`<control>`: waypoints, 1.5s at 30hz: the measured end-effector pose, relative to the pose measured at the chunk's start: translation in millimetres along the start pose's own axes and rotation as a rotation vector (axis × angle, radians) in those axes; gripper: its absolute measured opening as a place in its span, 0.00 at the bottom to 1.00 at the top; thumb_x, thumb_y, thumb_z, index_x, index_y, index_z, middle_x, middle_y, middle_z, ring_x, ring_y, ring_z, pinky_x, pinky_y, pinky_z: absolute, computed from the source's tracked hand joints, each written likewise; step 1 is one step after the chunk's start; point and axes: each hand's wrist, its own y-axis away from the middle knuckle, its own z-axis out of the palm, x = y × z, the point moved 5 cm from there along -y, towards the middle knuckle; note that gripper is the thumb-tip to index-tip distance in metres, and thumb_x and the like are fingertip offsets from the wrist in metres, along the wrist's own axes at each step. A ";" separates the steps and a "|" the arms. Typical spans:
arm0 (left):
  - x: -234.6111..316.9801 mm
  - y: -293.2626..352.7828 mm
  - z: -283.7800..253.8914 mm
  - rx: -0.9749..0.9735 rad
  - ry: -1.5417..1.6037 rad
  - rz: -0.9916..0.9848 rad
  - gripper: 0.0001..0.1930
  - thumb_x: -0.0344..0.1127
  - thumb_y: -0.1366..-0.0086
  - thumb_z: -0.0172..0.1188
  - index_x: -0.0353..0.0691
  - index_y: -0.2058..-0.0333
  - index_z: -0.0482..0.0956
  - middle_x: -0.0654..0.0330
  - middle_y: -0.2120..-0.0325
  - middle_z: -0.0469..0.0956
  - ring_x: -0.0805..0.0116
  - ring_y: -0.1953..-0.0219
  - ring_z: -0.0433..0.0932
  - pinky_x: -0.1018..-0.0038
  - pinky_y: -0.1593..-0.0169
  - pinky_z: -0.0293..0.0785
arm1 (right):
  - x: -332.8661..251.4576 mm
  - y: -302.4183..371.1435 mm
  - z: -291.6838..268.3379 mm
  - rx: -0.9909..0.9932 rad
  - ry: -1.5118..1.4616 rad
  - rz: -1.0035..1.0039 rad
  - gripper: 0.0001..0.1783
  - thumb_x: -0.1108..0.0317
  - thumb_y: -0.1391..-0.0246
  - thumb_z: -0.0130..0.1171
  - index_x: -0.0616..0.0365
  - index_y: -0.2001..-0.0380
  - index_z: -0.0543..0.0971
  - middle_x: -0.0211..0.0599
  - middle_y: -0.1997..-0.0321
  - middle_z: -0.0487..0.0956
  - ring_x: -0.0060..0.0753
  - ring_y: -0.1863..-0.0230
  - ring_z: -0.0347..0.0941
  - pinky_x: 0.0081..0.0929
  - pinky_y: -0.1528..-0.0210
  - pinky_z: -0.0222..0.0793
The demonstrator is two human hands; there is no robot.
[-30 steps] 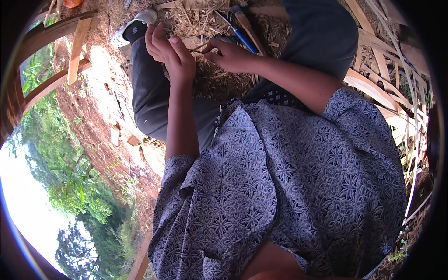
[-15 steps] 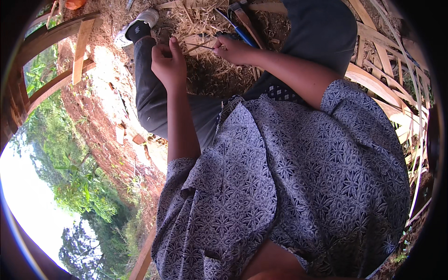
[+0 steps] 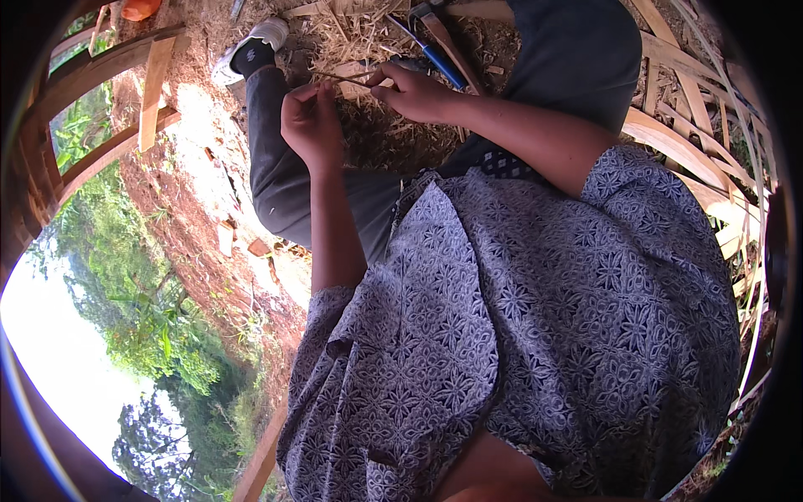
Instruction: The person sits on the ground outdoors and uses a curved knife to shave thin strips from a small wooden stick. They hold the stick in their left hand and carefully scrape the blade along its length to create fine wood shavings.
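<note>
A thin wooden stick [image 3: 347,79] spans the space between my two hands, over the ground between my bent legs. Its right end is pinched between the thumb and fingers of my right hand [image 3: 414,94]. My left hand [image 3: 312,125] is closed, thumb against fingers, just below the stick's left part. Whether those fingertips hold anything is too small to make out. Beyond my right hand lie a blue-handled tool [image 3: 443,67] and a tool with a wooden handle [image 3: 456,52].
Wood shavings [image 3: 355,33] cover the ground ahead. Pale wooden strips [image 3: 682,151] are heaped at the right. Curved wooden slats [image 3: 155,92] stand at the left, above reddish soil [image 3: 180,209]. An orange object [image 3: 140,8] is at the upper left.
The stick has turned, and its left end now points farther away and reaches past my left fingertips. My left thumb, raised before, has come down against the fingers.
</note>
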 end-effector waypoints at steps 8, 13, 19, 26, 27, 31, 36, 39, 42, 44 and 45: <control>6.2 0.2 6.0 -0.026 0.029 0.025 0.04 0.20 0.34 0.63 0.33 0.64 0.76 0.58 0.69 0.81 0.70 0.63 0.84 0.77 0.58 0.81 | 1.3 -4.6 -0.9 -0.062 -0.171 0.162 0.18 0.51 0.29 0.50 0.50 0.47 0.70 0.24 0.80 0.69 0.18 0.85 0.63 0.24 0.81 0.59; 9.2 4.2 9.9 -0.051 0.003 0.048 0.05 0.19 0.33 0.61 0.34 0.64 0.74 0.57 0.67 0.80 0.70 0.64 0.83 0.75 0.55 0.81 | -19.3 1.2 0.8 -0.052 -0.169 0.056 0.16 0.53 0.29 0.50 0.51 0.48 0.70 0.25 0.80 0.69 0.16 0.85 0.62 0.24 0.83 0.57; 6.2 5.6 11.8 -0.080 0.040 0.065 0.06 0.20 0.32 0.60 0.34 0.62 0.72 0.59 0.66 0.78 0.74 0.62 0.80 0.78 0.56 0.79 | -11.2 -0.4 -2.0 -0.067 -0.184 0.129 0.16 0.53 0.29 0.52 0.52 0.49 0.71 0.26 0.80 0.70 0.15 0.85 0.61 0.23 0.83 0.55; 1.5 1.2 12.5 -0.103 0.008 0.087 0.06 0.20 0.32 0.59 0.34 0.61 0.71 0.57 0.65 0.79 0.70 0.62 0.82 0.75 0.54 0.81 | 3.0 -8.4 0.4 -0.052 -0.083 0.125 0.20 0.49 0.32 0.51 0.53 0.50 0.72 0.38 0.73 0.80 0.31 0.74 0.77 0.37 0.69 0.72; -0.2 -0.1 12.9 -0.104 -0.010 0.095 0.06 0.20 0.32 0.58 0.34 0.61 0.71 0.57 0.65 0.79 0.70 0.62 0.82 0.75 0.54 0.81 | 0.1 -8.4 0.5 -0.038 -0.110 0.097 0.19 0.49 0.31 0.51 0.53 0.51 0.72 0.34 0.75 0.77 0.27 0.77 0.73 0.33 0.72 0.68; 2.1 -0.6 13.1 -0.113 -0.044 0.127 0.05 0.20 0.31 0.58 0.34 0.61 0.71 0.56 0.65 0.79 0.70 0.62 0.82 0.75 0.56 0.81 | -1.2 -4.2 -6.4 -0.079 -0.117 0.215 0.17 0.51 0.29 0.51 0.53 0.52 0.72 0.28 0.78 0.72 0.20 0.81 0.66 0.29 0.75 0.64; 0.3 0.6 10.7 -0.085 -0.037 0.096 0.06 0.21 0.32 0.59 0.35 0.61 0.71 0.56 0.68 0.80 0.71 0.65 0.82 0.75 0.58 0.81 | 2.9 -6.6 -5.1 -0.078 -0.118 0.152 0.17 0.51 0.30 0.51 0.53 0.52 0.72 0.29 0.78 0.72 0.21 0.82 0.66 0.30 0.76 0.64; -0.1 -2.4 6.3 -0.054 -0.009 0.038 0.07 0.21 0.33 0.60 0.35 0.61 0.71 0.57 0.69 0.80 0.71 0.65 0.82 0.76 0.59 0.81 | 6.2 -6.7 -6.8 -0.055 -0.085 0.175 0.18 0.51 0.30 0.51 0.53 0.51 0.72 0.31 0.77 0.74 0.23 0.81 0.69 0.30 0.75 0.65; 1.5 -6.1 9.6 -0.054 -0.091 0.082 0.07 0.21 0.33 0.61 0.35 0.62 0.71 0.57 0.69 0.80 0.71 0.66 0.82 0.76 0.59 0.80 | -0.7 -11.3 2.0 0.093 0.028 -0.147 0.17 0.52 0.30 0.51 0.54 0.50 0.72 0.33 0.76 0.75 0.24 0.81 0.70 0.31 0.77 0.65; 12.2 -6.4 8.9 -0.066 -0.214 0.102 0.07 0.22 0.33 0.61 0.35 0.62 0.72 0.57 0.68 0.80 0.72 0.66 0.82 0.76 0.59 0.80 | 20.3 -15.7 -1.9 0.004 -0.051 0.144 0.21 0.50 0.32 0.51 0.54 0.49 0.73 0.41 0.71 0.79 0.37 0.73 0.77 0.39 0.68 0.71; 11.1 -3.3 8.9 -0.061 -0.201 0.077 0.07 0.22 0.34 0.62 0.35 0.63 0.72 0.57 0.68 0.81 0.72 0.66 0.82 0.77 0.59 0.80 | 31.3 -13.9 -4.3 -0.041 -0.091 0.289 0.22 0.49 0.33 0.52 0.55 0.48 0.74 0.45 0.68 0.81 0.43 0.69 0.80 0.43 0.64 0.74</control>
